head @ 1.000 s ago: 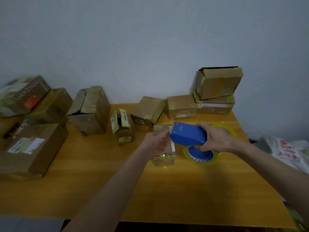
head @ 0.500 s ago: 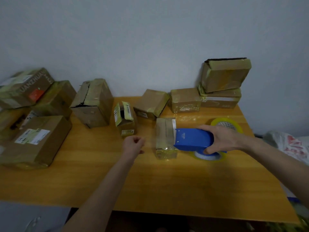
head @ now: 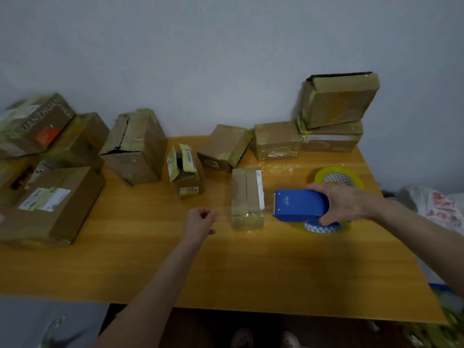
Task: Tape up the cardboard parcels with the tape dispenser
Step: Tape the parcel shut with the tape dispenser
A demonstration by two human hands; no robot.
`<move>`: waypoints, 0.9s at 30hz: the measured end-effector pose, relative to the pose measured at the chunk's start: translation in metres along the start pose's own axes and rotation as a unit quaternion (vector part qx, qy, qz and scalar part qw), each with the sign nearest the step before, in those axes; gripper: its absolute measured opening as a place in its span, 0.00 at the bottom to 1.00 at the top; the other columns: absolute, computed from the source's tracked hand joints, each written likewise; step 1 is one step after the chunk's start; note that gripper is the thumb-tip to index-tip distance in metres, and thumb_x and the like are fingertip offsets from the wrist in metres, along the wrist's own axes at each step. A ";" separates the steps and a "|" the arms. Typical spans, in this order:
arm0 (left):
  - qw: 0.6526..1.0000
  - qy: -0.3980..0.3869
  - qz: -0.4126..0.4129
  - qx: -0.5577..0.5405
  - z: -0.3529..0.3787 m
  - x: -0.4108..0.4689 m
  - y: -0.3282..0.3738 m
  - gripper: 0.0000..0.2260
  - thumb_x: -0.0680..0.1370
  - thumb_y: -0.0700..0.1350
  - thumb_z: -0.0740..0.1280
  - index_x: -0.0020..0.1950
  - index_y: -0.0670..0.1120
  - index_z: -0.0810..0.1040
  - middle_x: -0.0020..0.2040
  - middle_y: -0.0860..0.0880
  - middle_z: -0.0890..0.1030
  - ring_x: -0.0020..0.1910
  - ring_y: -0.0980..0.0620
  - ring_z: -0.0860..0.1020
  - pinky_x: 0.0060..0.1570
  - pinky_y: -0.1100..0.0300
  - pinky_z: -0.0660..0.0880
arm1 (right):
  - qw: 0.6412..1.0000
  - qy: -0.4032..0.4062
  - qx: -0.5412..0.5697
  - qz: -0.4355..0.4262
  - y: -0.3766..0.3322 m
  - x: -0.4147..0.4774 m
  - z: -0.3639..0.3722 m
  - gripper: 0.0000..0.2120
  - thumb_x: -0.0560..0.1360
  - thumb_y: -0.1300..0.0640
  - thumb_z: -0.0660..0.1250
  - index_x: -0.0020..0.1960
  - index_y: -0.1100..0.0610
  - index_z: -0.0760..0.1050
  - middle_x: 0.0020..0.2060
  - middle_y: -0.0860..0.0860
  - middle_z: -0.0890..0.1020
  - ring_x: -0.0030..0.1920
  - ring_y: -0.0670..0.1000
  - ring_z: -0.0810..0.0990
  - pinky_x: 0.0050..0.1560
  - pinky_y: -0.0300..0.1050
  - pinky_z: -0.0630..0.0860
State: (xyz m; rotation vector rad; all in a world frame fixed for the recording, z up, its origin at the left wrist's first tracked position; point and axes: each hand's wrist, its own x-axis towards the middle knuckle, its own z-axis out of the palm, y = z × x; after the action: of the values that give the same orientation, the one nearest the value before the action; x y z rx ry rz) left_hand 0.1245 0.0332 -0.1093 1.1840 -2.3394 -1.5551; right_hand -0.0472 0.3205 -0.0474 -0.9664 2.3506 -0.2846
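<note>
One roll [head: 324,228] half hidden under tape dispenser [head: 298,204], right hand [head: 344,202] gripping; left hand [head: 200,219] clenched.

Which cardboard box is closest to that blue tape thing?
The narrow parcel just left of the blue tape dispenser in the right hand; every other one sits farther away.

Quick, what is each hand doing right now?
Left hand: closed, fingers curled, nothing visible in it.
Right hand: closed, gripping the blue tape dispenser.
</note>
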 end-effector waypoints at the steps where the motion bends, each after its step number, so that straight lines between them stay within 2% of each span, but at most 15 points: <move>1: 1.000 0.002 -0.005 0.001 0.002 0.001 -0.001 0.08 0.79 0.42 0.65 0.45 0.39 0.78 0.38 0.47 0.76 0.33 0.53 0.76 0.42 0.53 0.81 | 1.000 -0.001 -0.001 0.002 0.001 0.002 0.001 0.37 0.66 0.53 0.75 0.70 0.45 0.63 0.50 0.46 0.77 0.50 0.49 0.78 0.51 0.47 0.79; 4: 1.000 0.001 -0.015 0.005 0.007 0.005 -0.001 0.07 0.79 0.42 0.65 0.45 0.39 0.77 0.38 0.48 0.76 0.33 0.53 0.76 0.43 0.52 0.80 | 1.000 -0.017 -0.004 0.012 0.005 0.009 0.006 0.36 0.66 0.53 0.75 0.69 0.45 0.63 0.49 0.46 0.77 0.50 0.49 0.78 0.52 0.51 0.79; 9: 0.999 -0.005 -0.041 0.036 0.020 0.010 -0.005 0.07 0.79 0.43 0.65 0.45 0.39 0.76 0.38 0.48 0.77 0.31 0.52 0.75 0.41 0.52 0.79 | 0.998 -0.049 -0.031 0.031 0.005 0.021 0.021 0.36 0.66 0.51 0.74 0.69 0.44 0.62 0.51 0.46 0.77 0.51 0.50 0.78 0.51 0.52 0.79; 11: 0.998 -0.012 -0.049 0.044 0.026 0.011 -0.007 0.09 0.80 0.44 0.65 0.45 0.40 0.76 0.41 0.46 0.78 0.35 0.51 0.76 0.39 0.56 0.79 | 0.997 -0.055 -0.035 0.038 0.003 0.027 0.027 0.35 0.66 0.51 0.73 0.69 0.43 0.62 0.50 0.46 0.77 0.50 0.51 0.78 0.49 0.51 0.80; 15: 0.996 -0.020 -0.060 0.057 0.038 0.013 -0.008 0.09 0.80 0.45 0.64 0.45 0.40 0.77 0.44 0.43 0.79 0.45 0.43 0.79 0.50 0.49 0.79 | 0.996 -0.067 -0.043 0.050 -0.002 0.037 0.033 0.33 0.66 0.51 0.73 0.67 0.42 0.62 0.49 0.46 0.77 0.50 0.53 0.78 0.49 0.55 0.80; 17: 0.996 -0.028 -0.061 0.067 0.043 0.016 -0.010 0.07 0.80 0.45 0.64 0.46 0.42 0.77 0.46 0.42 0.79 0.47 0.42 0.80 0.51 0.48 0.78 | 0.995 -0.070 -0.042 0.058 -0.004 0.039 0.034 0.33 0.66 0.51 0.73 0.66 0.43 0.62 0.48 0.47 0.77 0.49 0.53 0.78 0.49 0.55 0.80; 18: 0.995 -0.035 -0.067 0.062 0.042 0.016 -0.010 0.07 0.79 0.46 0.65 0.50 0.42 0.76 0.49 0.42 0.79 0.48 0.42 0.80 0.50 0.48 0.79 | 0.995 -0.068 -0.047 0.061 -0.004 0.039 0.035 0.33 0.66 0.50 0.73 0.66 0.43 0.62 0.48 0.47 0.77 0.49 0.53 0.78 0.48 0.54 0.80; 19: 0.994 -0.044 -0.080 0.059 0.039 0.016 -0.010 0.12 0.79 0.48 0.66 0.58 0.42 0.75 0.55 0.41 0.78 0.51 0.42 0.79 0.49 0.49 0.79 | 0.994 -0.064 -0.053 0.066 -0.004 0.039 0.036 0.32 0.66 0.50 0.73 0.65 0.42 0.62 0.47 0.46 0.77 0.48 0.53 0.78 0.47 0.53 0.80; 21: 0.990 -0.054 -0.089 0.091 0.028 0.016 -0.016 0.29 0.76 0.51 0.69 0.74 0.45 0.63 0.65 0.41 0.72 0.61 0.41 0.75 0.50 0.51 0.77 | 0.994 -0.055 -0.061 0.071 -0.005 0.037 0.037 0.31 0.65 0.48 0.73 0.64 0.42 0.63 0.44 0.44 0.76 0.47 0.52 0.78 0.43 0.51 0.79; 22: 0.988 -0.029 -0.050 0.141 0.023 0.014 -0.018 0.31 0.77 0.50 0.69 0.76 0.46 0.60 0.68 0.41 0.70 0.63 0.42 0.73 0.53 0.51 0.76 | 0.994 -0.053 -0.062 0.071 -0.006 0.036 0.038 0.30 0.65 0.48 0.73 0.63 0.42 0.63 0.42 0.44 0.75 0.46 0.51 0.78 0.42 0.50 0.78; 24: 0.968 0.054 0.128 0.211 0.022 0.004 -0.014 0.25 0.78 0.44 0.66 0.74 0.46 0.65 0.66 0.43 0.71 0.60 0.45 0.74 0.55 0.58 0.73 | 0.995 -0.047 -0.060 0.070 -0.006 0.035 0.039 0.30 0.65 0.47 0.73 0.63 0.43 0.64 0.41 0.43 0.75 0.45 0.51 0.78 0.41 0.49 0.77; 25: 0.946 0.059 0.230 0.222 0.026 -0.003 -0.007 0.22 0.78 0.40 0.65 0.72 0.45 0.68 0.65 0.44 0.72 0.60 0.47 0.75 0.56 0.61 0.72 | 0.995 -0.045 -0.058 0.070 -0.006 0.035 0.039 0.31 0.65 0.46 0.73 0.64 0.43 0.64 0.42 0.43 0.75 0.46 0.51 0.78 0.42 0.49 0.78; 26: 0.918 0.031 0.306 0.249 0.035 -0.011 0.001 0.21 0.79 0.38 0.63 0.72 0.45 0.68 0.67 0.45 0.71 0.63 0.47 0.73 0.61 0.62 0.69 | 0.995 -0.041 -0.057 0.070 -0.005 0.035 0.039 0.32 0.65 0.43 0.73 0.65 0.43 0.63 0.44 0.43 0.76 0.47 0.51 0.78 0.43 0.50 0.78; 27: 0.889 -0.013 0.354 0.289 0.046 -0.020 0.008 0.23 0.79 0.37 0.61 0.74 0.46 0.64 0.72 0.46 0.67 0.70 0.47 0.67 0.68 0.59 0.63 | 0.996 -0.035 -0.055 0.068 -0.004 0.034 0.039 0.34 0.65 0.39 0.73 0.66 0.43 0.63 0.46 0.43 0.76 0.49 0.51 0.77 0.45 0.50 0.78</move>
State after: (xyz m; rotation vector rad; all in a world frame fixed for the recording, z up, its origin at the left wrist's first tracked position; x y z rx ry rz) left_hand 0.1130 0.0819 -0.1184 0.2368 -2.8595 -0.6507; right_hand -0.0418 0.2948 -0.0925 -0.8472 2.3739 -0.0671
